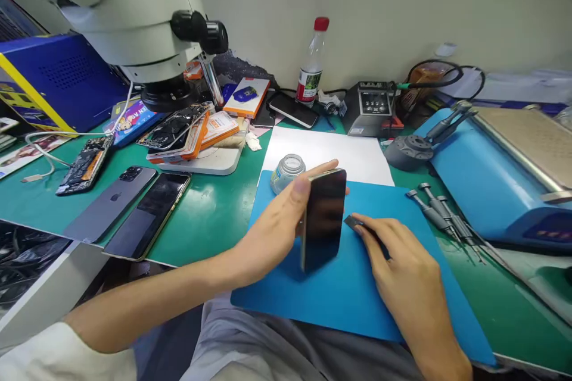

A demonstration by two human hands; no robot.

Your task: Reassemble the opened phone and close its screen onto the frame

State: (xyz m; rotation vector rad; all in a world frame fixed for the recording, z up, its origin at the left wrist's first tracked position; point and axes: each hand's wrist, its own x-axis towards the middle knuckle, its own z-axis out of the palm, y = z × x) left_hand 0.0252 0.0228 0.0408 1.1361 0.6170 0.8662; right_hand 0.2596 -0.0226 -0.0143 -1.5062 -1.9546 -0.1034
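Observation:
A smartphone (325, 220) with a dark, glossy screen stands on edge, tilted, above the blue mat (308, 303). My left hand (277, 227) grips it from the left, with the thumb at the near edge and fingers behind. My right hand (404, 268), just right of the phone, pinches a small dark flat-tipped tool (353, 222). The tip points at the phone's side, apart from it; most of the handle is hidden by my fingers. Behind my left hand is a small glass jar (286, 174) with a pale top.
Two phones (111, 199) lie at the left beside an opened phone (86, 164). A microscope (147, 30) overhangs stacked boxes. Behind the mat are white paper (330, 152), a red-capped bottle (311, 65) and a soldering station (369, 108). Screwdrivers (440, 214) and a blue machine (496, 172) are right.

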